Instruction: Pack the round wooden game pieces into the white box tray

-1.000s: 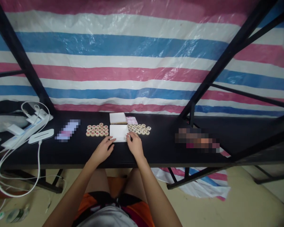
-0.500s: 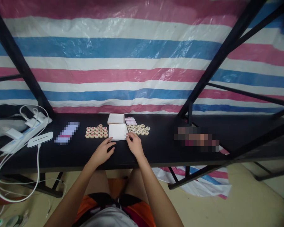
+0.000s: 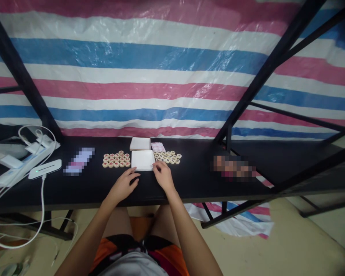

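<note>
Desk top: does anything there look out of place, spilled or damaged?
Nothing looks spilled or damaged. The dark-marked pieces, right of the white tray, seem slightly untidy: they form a staggered cluster, while the red-marked pieces on the left lie in neater rows.

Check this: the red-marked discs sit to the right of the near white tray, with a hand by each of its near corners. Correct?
Wrong side: the head view shows the red-marked discs to the left of the near white tray; the dark-marked discs are on the right. The rest holds: left hand by the near left corner, right hand by the near right.
</note>
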`<state>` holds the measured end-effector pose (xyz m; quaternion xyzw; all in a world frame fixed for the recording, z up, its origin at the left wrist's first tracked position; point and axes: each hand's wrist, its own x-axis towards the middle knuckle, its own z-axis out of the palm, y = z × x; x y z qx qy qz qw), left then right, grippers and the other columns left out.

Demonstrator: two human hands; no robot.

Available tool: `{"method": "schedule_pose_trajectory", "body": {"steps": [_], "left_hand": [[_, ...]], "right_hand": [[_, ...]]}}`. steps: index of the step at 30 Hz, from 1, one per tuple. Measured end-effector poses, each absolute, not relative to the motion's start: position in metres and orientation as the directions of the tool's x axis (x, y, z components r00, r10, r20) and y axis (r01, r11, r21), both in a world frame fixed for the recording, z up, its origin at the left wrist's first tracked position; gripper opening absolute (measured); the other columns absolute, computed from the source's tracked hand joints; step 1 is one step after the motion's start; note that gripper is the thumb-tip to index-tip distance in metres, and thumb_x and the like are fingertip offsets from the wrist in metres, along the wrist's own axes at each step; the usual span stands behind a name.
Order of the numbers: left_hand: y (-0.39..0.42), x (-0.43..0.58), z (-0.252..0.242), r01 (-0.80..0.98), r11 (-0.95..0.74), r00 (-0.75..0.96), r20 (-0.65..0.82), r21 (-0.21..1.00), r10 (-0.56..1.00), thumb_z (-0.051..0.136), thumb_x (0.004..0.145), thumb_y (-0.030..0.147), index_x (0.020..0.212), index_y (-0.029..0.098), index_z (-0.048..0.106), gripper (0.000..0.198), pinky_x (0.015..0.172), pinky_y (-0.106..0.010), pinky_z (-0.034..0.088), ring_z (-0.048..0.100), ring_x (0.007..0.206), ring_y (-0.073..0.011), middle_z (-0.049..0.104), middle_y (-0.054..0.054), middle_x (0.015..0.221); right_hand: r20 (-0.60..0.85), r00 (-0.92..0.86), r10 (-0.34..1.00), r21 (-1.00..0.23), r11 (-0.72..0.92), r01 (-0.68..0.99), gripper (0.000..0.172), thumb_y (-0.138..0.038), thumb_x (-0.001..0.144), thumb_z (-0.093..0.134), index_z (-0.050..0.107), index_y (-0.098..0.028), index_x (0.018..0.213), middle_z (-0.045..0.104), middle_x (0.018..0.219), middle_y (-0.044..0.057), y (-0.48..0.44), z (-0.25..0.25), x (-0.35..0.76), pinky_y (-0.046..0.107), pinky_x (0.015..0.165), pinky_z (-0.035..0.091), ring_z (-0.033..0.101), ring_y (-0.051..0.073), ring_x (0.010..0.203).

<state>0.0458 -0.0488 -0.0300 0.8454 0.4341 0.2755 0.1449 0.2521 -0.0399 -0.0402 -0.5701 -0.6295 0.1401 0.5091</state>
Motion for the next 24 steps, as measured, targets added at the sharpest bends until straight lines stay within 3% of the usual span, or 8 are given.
{"method": "schedule_pose_trajectory", "body": {"steps": [24], "left_hand": [[-0.0499, 0.0466, -0.0284, 0.647, -0.573, 0.459, 0.344, 0.502, 0.819, 0.045, 0.087, 0.029, 0.105, 0.021, 0.067, 0.029, 0.104, -0.039, 0.041, 0.053, 0.118, -0.0226, 0.054, -0.01, 0.13]], "right_hand": [[0.485, 0.167, 0.858, -0.752, 0.312, 0.581, 0.019, -0.024, 0.082, 0.048, 0.066, -0.02, 0.084, 0.064, 0.092, 0.007, -0.04, -0.0395, 0.2523, 0.032, 0.08, 0.048, 0.06, 0.019, 0.083]]}}
